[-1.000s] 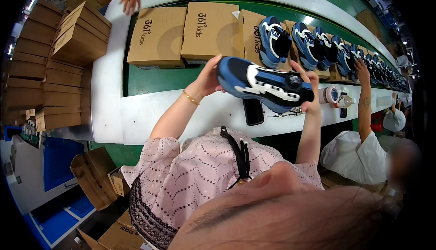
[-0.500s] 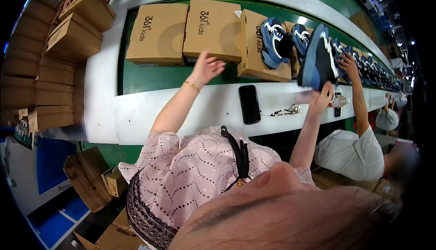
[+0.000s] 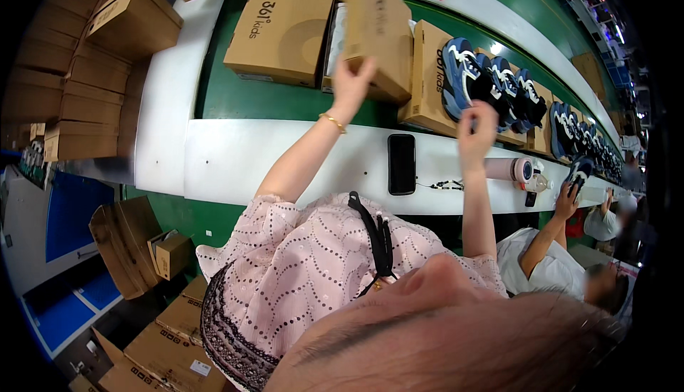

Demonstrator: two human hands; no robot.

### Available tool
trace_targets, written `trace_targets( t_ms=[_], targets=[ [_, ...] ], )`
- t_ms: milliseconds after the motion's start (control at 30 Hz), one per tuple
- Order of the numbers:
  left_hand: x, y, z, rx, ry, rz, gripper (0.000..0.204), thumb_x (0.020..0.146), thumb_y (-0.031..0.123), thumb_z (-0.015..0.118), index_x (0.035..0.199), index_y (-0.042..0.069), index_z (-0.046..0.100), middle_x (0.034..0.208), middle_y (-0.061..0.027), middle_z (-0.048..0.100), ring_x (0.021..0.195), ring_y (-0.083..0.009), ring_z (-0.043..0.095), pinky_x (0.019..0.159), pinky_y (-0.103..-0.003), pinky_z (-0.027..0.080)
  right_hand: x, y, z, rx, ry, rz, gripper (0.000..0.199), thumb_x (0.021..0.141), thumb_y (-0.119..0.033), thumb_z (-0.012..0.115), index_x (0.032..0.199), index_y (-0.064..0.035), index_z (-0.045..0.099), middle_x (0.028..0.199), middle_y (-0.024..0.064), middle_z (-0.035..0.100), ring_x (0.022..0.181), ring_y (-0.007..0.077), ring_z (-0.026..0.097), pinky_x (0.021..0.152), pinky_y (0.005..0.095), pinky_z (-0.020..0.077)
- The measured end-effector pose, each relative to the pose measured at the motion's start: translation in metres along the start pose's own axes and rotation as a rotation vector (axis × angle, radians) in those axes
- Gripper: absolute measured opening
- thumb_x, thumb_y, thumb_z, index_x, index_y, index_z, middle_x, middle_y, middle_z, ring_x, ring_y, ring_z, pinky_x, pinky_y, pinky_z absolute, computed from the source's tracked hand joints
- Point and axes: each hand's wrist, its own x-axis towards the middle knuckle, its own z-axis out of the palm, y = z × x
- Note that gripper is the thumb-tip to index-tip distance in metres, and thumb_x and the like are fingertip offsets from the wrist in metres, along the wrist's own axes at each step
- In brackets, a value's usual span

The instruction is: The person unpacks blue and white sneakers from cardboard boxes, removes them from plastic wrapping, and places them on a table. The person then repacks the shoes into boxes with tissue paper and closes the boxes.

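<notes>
My left hand [image 3: 349, 89] is closed on the near edge of a brown cardboard shoe-box lid [image 3: 377, 39], which stands tilted up and is slightly blurred. Beside the lid, whitish paper [image 3: 335, 46] shows inside the uncovered box. Out to the right, my right hand [image 3: 477, 127] has its fingers curled at the near end of a blue, black and white sneaker [image 3: 456, 71]; blur softens the exact grip. That sneaker rests on another shoe box [image 3: 424, 82], with more sneakers [image 3: 504, 82] close behind it.
A closed shoe box [image 3: 281, 32] sits left on the green belt [image 3: 214, 100]. On the white ledge lie a black phone [image 3: 402, 164], a beaded cord, a pink flask [image 3: 507, 169] and a bottle. Cartons are stacked at far left. A co-worker [image 3: 534, 253] holds a sneaker at right.
My left hand has moved from above the belt's edge onto the lid and tilted it up. My right hand no longer holds a sneaker raised; it has come lower, to the nearest sneaker.
</notes>
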Motion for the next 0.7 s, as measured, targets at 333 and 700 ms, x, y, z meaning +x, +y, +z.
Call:
trace_targets(
  t_ms=[333, 700],
  targets=[
    [0.023, -0.010, -0.002, 1.095, -0.361, 0.306, 0.037, 0.090, 0.034, 0.042, 0.088, 0.004, 0.063, 0.090, -0.0161, 0.062, 0.083, -0.0320, 0.060, 0.078, -0.045, 0.045, 0.022, -0.021, 0.182, -0.603, -0.965, -0.115, 0.024, 0.083, -0.015, 0.050, 0.103, -0.0099, 0.061, 0.107, 0.0101, 0.061, 0.102, 0.0283, 0.057, 0.082, 0.0388, 0.0448],
    [-0.026, -0.049, -0.037, 1.569, -0.688, 0.275, 0.040, 0.092, 0.034, 0.037, 0.094, 0.006, 0.067, 0.100, -0.0128, 0.062, 0.096, -0.0270, 0.055, 0.081, -0.041, 0.041, 0.004, 0.002, 0.184, -0.161, -0.989, -0.483, 0.024, 0.076, -0.006, 0.054, 0.097, -0.0136, 0.062, 0.093, 0.0055, 0.064, 0.088, 0.0235, 0.063, 0.065, 0.0373, 0.0515]
  ],
)
